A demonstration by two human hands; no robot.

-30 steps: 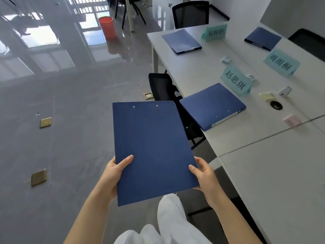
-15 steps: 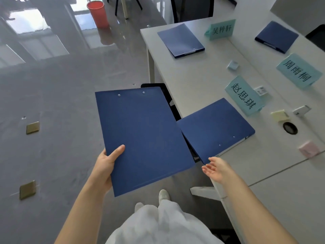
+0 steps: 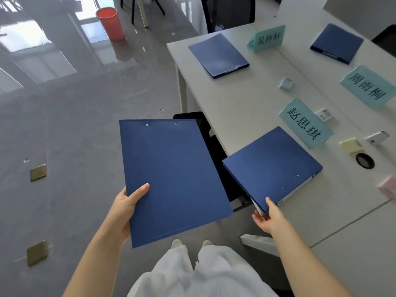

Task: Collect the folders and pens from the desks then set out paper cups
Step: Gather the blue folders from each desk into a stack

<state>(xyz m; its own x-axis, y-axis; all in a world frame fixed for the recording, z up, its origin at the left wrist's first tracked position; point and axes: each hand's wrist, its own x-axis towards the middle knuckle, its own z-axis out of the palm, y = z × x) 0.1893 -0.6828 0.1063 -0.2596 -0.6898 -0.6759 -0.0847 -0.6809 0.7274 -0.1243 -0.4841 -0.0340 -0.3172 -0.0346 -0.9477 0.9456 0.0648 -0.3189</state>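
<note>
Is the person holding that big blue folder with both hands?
No, only the left hand holds the big blue folder; the right hand grips the corner of another folder on the desk.

- You have one view only, from the camera on your head, so nothing is shared with a second view.
- It faces forward and steeply down, with your legs at the bottom centre.
- Your hands sit close, in the lower half.
- The desk [image 3: 246, 108] fills the right side; the floor [image 3: 64, 125] fills the left.
</note>
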